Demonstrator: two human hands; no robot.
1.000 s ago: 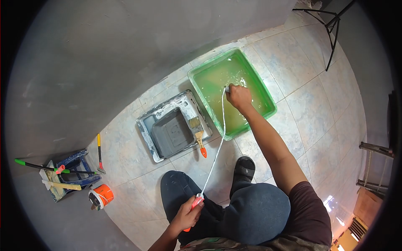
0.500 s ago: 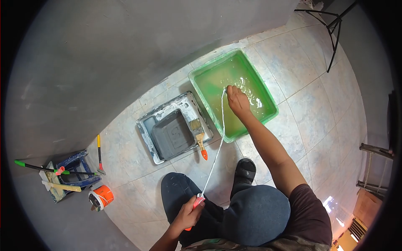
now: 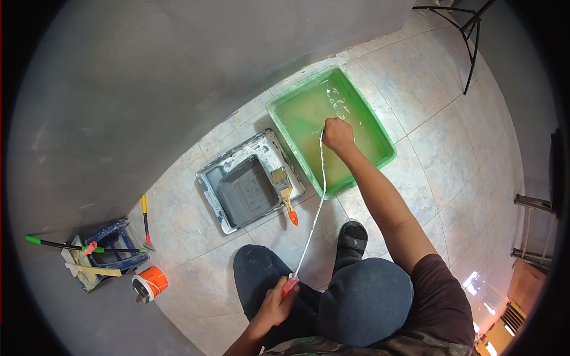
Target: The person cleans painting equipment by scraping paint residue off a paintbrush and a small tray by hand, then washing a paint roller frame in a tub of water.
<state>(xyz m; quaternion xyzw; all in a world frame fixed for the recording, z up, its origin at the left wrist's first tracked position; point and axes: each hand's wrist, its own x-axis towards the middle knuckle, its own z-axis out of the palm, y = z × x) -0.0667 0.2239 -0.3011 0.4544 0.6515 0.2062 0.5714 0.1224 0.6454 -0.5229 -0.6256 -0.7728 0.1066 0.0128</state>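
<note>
With the left hand point(image 3: 276, 306) clenched round a red-handled tool point(image 3: 291, 286) and the right hand point(image 3: 339, 134) closed on its white shaft point(image 3: 323, 172) above the green basin's point(image 3: 372, 113) middle, a slippery grip could splash water point(image 3: 297, 114) over the left rim onto the paintbrush point(image 3: 285, 193).

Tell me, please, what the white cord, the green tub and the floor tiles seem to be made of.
The white cord looks like twisted fibre, matte, going by its ridged surface; cotton or synthetic, I can't tell. The green tub seems smooth moulded plastic, given its even colour and rounded rim. The floor tiles look like glazed ceramic, from their sheen.
</note>
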